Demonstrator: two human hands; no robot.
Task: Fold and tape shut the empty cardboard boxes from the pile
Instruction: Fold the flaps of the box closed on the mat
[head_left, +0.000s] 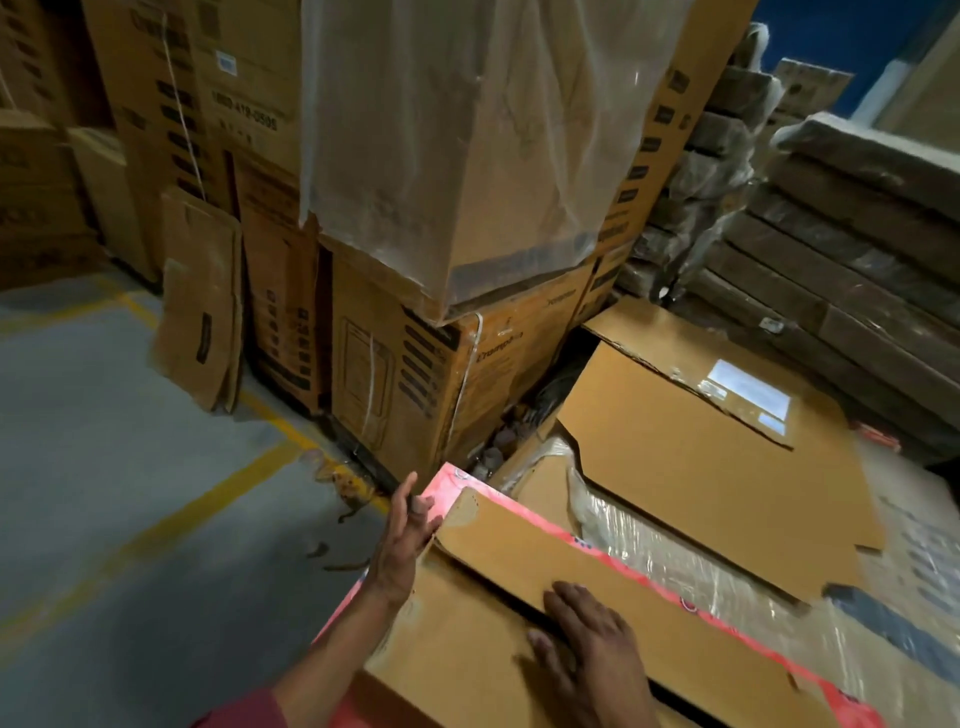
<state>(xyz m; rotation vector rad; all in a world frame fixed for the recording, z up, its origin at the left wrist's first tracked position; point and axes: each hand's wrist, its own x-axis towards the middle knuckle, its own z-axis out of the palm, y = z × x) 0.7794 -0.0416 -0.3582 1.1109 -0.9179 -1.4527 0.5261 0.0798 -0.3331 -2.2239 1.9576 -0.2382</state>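
At lower centre, the cardboard box (467, 654) is lying with its flap (597, 587) folded down; the right hand (592, 644) is pressing flat on it, fingers straight, while the left hand (402, 540), fingers extended, is touching the box's pink-edged corner. Stacked cartons (415, 364) are standing behind, on the grey floor (130, 467).

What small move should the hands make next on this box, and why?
Probably press the long flap flat. The right hand already lies open on it, the left hand steadies the box's pink edge, and the flap's far end looks raised.
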